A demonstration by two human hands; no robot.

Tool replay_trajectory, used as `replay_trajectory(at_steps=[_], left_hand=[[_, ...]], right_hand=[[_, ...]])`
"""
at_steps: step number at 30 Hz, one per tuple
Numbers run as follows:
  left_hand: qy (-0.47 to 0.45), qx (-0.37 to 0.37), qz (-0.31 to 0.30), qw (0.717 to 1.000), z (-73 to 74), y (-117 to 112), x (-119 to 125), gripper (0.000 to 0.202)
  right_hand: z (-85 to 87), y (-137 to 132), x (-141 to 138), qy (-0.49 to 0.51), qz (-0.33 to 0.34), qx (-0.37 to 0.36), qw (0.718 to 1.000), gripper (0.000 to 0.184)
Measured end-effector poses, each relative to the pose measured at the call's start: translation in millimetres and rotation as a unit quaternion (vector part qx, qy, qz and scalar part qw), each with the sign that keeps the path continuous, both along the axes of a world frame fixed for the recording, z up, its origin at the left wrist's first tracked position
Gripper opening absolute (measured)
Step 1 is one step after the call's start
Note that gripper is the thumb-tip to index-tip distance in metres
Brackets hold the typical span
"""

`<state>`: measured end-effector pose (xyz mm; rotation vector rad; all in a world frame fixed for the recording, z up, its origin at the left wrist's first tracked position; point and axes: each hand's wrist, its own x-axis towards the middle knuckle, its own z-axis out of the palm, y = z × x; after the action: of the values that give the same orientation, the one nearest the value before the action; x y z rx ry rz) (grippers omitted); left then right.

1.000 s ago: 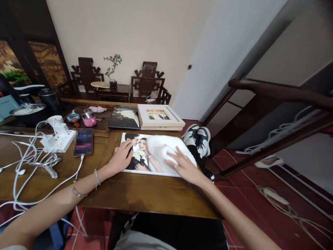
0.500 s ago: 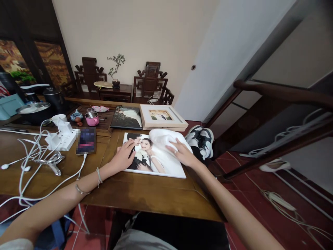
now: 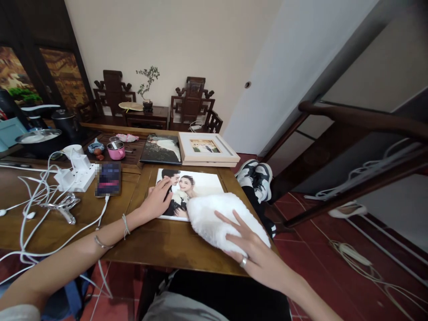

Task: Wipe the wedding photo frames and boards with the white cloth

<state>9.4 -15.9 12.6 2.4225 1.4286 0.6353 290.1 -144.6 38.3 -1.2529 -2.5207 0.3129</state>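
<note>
A white-edged wedding photo panel lies flat on the brown wooden table. My left hand rests on its left edge, fingers stretched out over the printed picture and holding nothing. Under my right hand is a fluffy white cloth, gripped between thumb and spread fingers. The cloth covers the panel's lower right part and reaches past it toward the table's near right edge. A ring shows on my right hand, while a bracelet and a bangle circle my left wrist.
Behind the panel lie a dark wedding photo and a pale framed picture. To the left are a phone, a power strip, tangled white cables and a pink cup. Sneakers show beyond the right edge.
My right hand has drawn the fluffy cloth from the panel's upper right toward me, over its lower right corner and past its near edge. My left hand stays on the panel.
</note>
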Motion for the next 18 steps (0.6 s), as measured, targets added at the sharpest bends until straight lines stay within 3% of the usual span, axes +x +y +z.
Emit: replay_trajectory(at_steps=[2, 4, 10, 13, 15, 18], left_hand=[[0.003, 0.002, -0.002, 1.000, -0.3, 1.0, -0.3, 0.043], [0.007, 0.002, -0.005, 1.000, -0.1, 1.9, -0.7, 0.043], [0.005, -0.002, -0.016, 1.000, 0.8, 3.4, -2.1, 0.044], [-0.008, -0.008, -0.015, 1.000, 0.6, 3.3, -2.4, 0.046], [-0.020, -0.016, -0.003, 1.000, 0.3, 3.2, -2.3, 0.048], [-0.028, -0.026, 0.010, 0.999, -0.7, 3.5, -2.3, 0.050]], right_hand=[[1.0, 0.7, 1.6, -0.002, 0.017, -0.007, 1.000, 0.020], [1.1, 18.6, 3.0, -0.004, 0.009, -0.013, 1.000, 0.025], [-1.3, 122.0, -5.6, -0.005, -0.068, 0.016, 0.998, 0.040], [-1.2, 156.7, -14.7, 0.001, -0.087, 0.034, 0.996, 0.041], [-1.3, 160.4, -18.6, 0.002, -0.091, 0.040, 0.995, 0.041], [-2.0, 134.5, -20.3, -0.004, -0.082, 0.042, 0.996, 0.038]])
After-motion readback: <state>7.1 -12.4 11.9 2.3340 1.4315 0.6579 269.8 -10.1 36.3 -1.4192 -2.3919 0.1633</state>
